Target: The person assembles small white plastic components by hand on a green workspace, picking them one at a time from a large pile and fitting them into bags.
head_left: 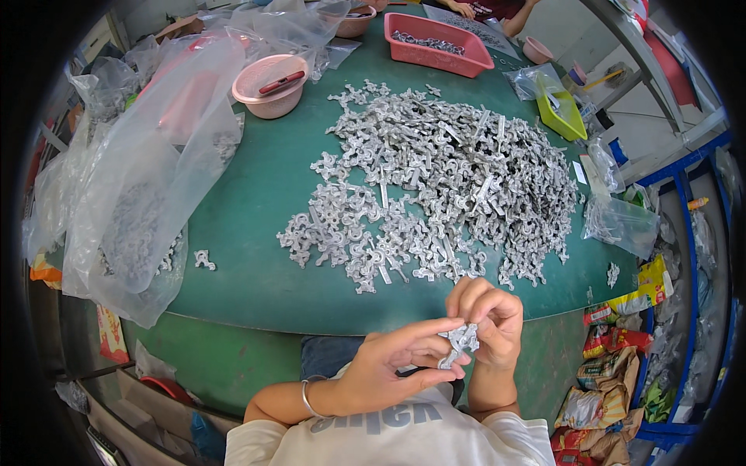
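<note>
In front of my chest, near the table's front edge, I hold a small grey metal casting (460, 342) with rounded lobes. My left hand (381, 363) grips it between thumb and fingers from the left. The thumb and curled fingers of my right hand (496, 322) pinch at its upper right edge; whether they hold anything more is hidden. Just beyond my hands, a large heap of similar grey castings (466, 167) spreads over the green table (249, 233). One loose casting (204, 260) lies apart to the left.
Clear plastic bags (155, 179), one with castings inside, cover the left side. Beyond the heap stand a pink bowl (268, 85) with a red-handled tool, a pink tray (435, 46) of metal parts and a yellow-green basket (563, 116). Another person's hand (464, 9) shows at the far side.
</note>
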`<state>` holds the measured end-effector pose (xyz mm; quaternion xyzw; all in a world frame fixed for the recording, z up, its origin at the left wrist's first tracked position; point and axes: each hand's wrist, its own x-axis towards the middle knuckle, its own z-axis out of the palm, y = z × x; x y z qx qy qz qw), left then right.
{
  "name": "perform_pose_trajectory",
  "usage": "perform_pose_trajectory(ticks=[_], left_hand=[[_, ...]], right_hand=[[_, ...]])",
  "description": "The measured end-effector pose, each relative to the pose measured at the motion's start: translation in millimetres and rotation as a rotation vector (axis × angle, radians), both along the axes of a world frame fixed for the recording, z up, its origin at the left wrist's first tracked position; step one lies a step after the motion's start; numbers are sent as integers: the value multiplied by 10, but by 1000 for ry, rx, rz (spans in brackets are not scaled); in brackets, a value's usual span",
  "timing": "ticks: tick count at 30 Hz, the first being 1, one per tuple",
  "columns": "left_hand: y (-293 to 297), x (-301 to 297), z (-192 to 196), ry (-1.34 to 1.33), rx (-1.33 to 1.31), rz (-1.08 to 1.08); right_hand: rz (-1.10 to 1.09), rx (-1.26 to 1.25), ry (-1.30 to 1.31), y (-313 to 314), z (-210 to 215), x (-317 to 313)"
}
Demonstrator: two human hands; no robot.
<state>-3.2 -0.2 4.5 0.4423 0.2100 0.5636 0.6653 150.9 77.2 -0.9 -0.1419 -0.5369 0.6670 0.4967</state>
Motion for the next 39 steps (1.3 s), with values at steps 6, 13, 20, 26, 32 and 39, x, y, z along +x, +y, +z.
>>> perform_pose_trajectory(ticks=[6,13,20,26,32,39], left_hand=[[10,-19,13,68,20,14],[-29,-33,-98,29,-80,165],[10,-80,-56,-64,-360,109],[16,-87,-56,-78,-364,92],[23,-88,-79,-91,-368,88],[31,-99,-64,-39,-392,194]], right_hand=[[12,0,13,5,9,-9],[-48,-84,-109,-33,2,30],[29,-267,-52,-62,15,13],[66,-312,-8,-48,-6,-12],[83,-354,17,-36,-14,-16],[101,-348,-7,-2,-74,-83]])
